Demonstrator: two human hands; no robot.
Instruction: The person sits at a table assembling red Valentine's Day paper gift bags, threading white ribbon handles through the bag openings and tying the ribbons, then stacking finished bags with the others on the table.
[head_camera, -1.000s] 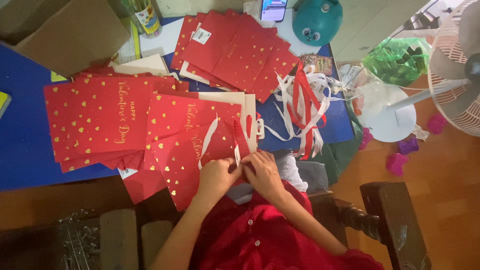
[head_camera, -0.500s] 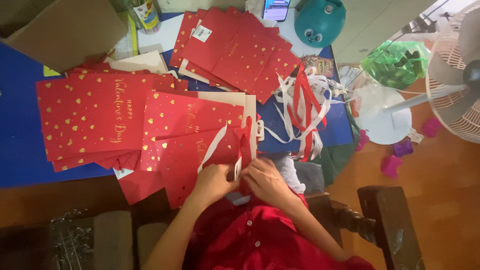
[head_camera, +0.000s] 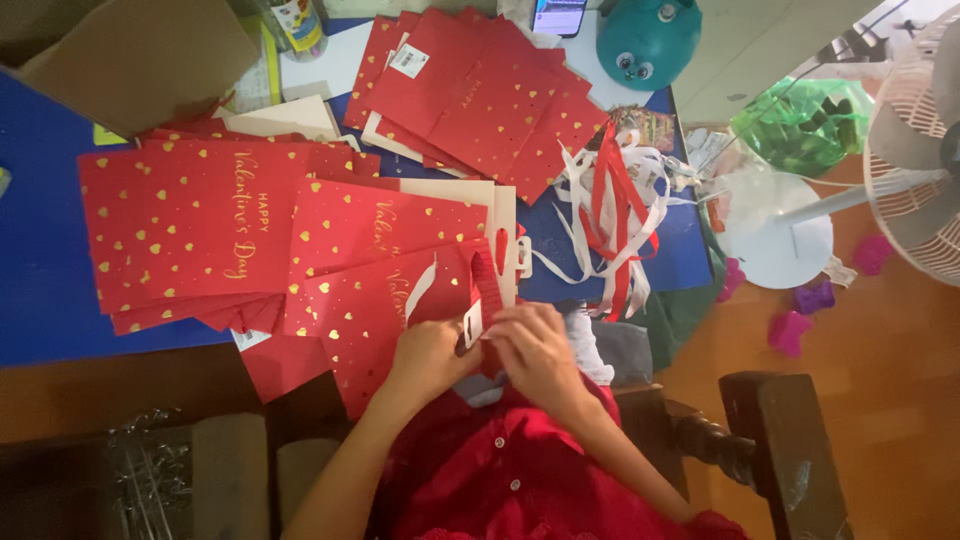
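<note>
At the near edge of the blue-covered table (head_camera: 40, 300), both hands meet over one flat red paper gift bag scattered with small gold hearts (head_camera: 385, 310). The left hand (head_camera: 425, 355) is closed on the bag's top edge, thumb and fingers pinching the paper just beside a white card strip (head_camera: 473, 323) that runs along the opening. The right hand (head_camera: 540, 355) is curled close against it, fingertips pressed to the same edge near a length of red ribbon (head_camera: 487, 275) that lies up across the bag; whether it actually pinches the ribbon end or only the paper I cannot tell, since the fingers hide the spot.

Judging from this, the step in hand is fitting a ribbon handle at the bag's mouth (threading or securing the end by the card strip). The next move seems to call for a steady left-hand hold while the right works the ribbon end through, with care not to crease or tear the paper.

To the left lies a stack of like red gold-heart bags (head_camera: 190, 230), and another fanned pile of red bags (head_camera: 470, 100) sits on the far side. A loose tangle of white and red ribbons (head_camera: 615, 215) rests to the right of the hands, near the table's edge. Further off are a teal round toy-like container (head_camera: 648, 40), a brown cardboard box (head_camera: 130, 55) at the far left, and a white standing fan (head_camera: 915, 160) on the floor to the right.
</note>
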